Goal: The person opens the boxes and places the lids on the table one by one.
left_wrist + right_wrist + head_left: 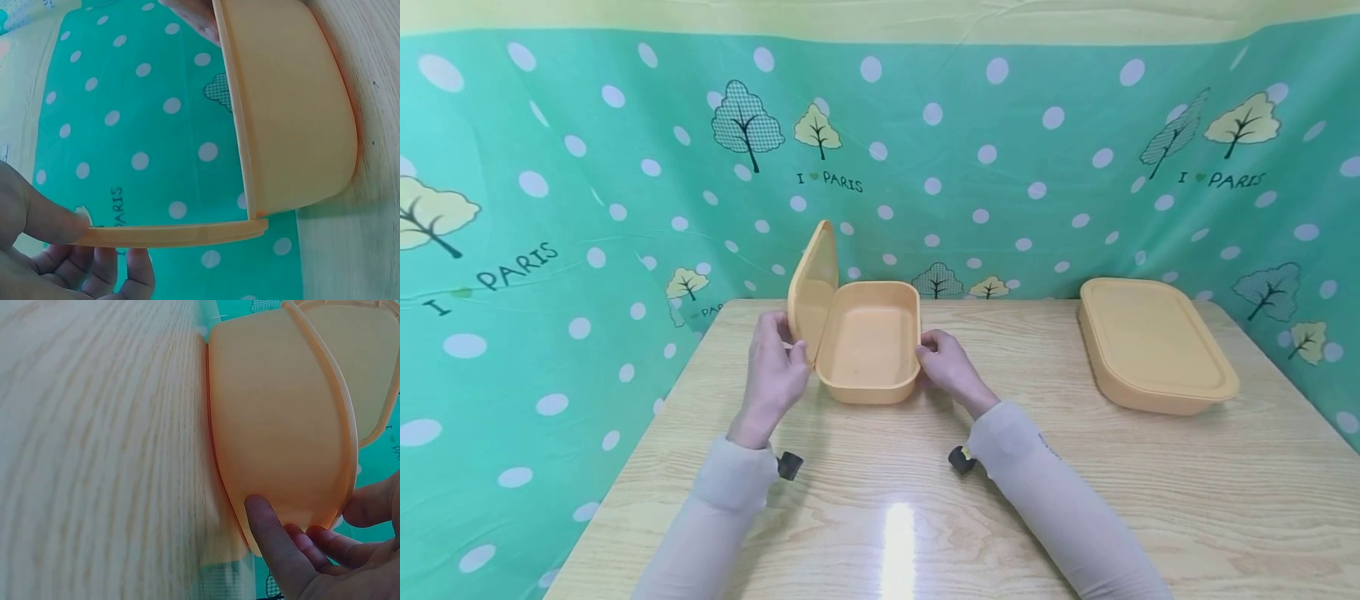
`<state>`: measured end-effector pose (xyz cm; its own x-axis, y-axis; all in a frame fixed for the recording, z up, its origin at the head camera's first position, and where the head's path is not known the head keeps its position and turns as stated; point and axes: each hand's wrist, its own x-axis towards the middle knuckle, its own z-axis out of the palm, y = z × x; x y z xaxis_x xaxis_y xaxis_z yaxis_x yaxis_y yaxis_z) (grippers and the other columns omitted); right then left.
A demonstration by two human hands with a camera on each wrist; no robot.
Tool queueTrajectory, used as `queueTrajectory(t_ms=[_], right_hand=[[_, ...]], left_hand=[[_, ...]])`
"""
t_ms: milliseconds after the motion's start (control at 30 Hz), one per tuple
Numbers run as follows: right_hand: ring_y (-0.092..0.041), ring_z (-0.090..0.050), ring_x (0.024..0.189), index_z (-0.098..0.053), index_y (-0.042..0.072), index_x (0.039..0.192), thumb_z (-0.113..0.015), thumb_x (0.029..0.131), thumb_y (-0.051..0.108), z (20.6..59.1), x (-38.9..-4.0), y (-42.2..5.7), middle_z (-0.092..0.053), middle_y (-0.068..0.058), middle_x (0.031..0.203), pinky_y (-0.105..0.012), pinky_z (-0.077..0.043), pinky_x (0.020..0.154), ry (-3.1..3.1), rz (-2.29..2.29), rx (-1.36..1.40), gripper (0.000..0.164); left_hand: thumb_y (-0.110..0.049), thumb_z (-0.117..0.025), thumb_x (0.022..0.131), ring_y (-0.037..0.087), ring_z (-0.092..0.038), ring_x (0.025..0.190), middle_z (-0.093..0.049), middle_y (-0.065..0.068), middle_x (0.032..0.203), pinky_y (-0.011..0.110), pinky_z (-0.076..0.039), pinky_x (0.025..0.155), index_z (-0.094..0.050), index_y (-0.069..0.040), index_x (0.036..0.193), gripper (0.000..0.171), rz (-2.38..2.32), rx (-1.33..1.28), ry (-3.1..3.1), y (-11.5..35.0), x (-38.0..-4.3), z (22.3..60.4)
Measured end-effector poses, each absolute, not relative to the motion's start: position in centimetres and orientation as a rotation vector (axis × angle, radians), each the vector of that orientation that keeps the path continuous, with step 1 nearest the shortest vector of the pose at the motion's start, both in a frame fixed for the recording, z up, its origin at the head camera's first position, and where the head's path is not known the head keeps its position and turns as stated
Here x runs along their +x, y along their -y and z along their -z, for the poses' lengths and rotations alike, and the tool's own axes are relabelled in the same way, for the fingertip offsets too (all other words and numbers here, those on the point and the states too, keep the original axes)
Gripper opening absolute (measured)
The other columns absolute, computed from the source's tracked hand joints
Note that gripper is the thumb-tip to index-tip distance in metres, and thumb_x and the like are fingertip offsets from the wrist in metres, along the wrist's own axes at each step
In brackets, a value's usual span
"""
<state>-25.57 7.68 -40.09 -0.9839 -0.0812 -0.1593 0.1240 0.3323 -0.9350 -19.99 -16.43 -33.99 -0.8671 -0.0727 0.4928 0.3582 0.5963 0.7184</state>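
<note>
A yellow-orange plastic box (868, 342) sits on the table with its hinged lid (815, 292) raised upright along the left side. Nothing shows inside the box. My left hand (775, 367) pinches the lid's edge; in the left wrist view the thumb (47, 215) lies on one face and the fingers (100, 272) on the other. At the opposite side, my right hand (951, 364) grips the box wall, with the thumb (372, 500) at the rim and the fingers (269, 528) against the outside.
A second, larger yellow-orange box (1157, 342) with its lid on lies at the table's right. The wood-grain table (820, 508) meets a green dotted curtain (925, 167) at the back and sides. A light reflection shows on the near tabletop.
</note>
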Motion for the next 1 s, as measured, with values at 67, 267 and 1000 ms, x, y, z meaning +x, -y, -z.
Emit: queueTrajectory(t_ms=[67,267,1000], right_hand=[[-0.026,-0.058,0.096,-0.05,0.0,0.125,-0.045,0.098,0.016,40.08,-25.56,-7.67,-0.054,-0.014,0.112,-0.036,-0.057,0.075,-2.413,1.718,0.038,0.031],[-0.026,-0.058,0.095,-0.05,0.0,0.125,-0.045,0.099,0.016,40.09,-25.59,-7.66,-0.054,-0.014,0.112,-0.036,-0.057,0.074,-2.411,1.715,0.043,0.031],[-0.026,-0.058,0.093,-0.049,0.0,0.126,-0.045,0.099,0.016,40.01,-25.49,-7.62,-0.054,-0.014,0.112,-0.037,-0.057,0.074,-2.406,1.719,0.052,0.032]], left_hand=[[0.014,-0.052,0.083,0.027,-0.051,0.091,-0.049,0.017,0.1,0.036,-0.051,0.07,-0.044,0.007,0.112,0.031,1.224,-0.21,2.344,16.48,-20.0,33.96],[0.014,-0.052,0.083,0.027,-0.051,0.092,-0.05,0.017,0.1,0.036,-0.051,0.071,-0.044,0.006,0.111,0.03,1.243,-0.174,2.336,16.64,-20.14,34.01],[0.009,-0.051,0.087,0.028,-0.051,0.096,-0.05,0.017,0.106,0.039,-0.051,0.081,-0.042,0.004,0.114,0.029,1.381,-0.062,2.329,17.44,-20.38,34.04]])
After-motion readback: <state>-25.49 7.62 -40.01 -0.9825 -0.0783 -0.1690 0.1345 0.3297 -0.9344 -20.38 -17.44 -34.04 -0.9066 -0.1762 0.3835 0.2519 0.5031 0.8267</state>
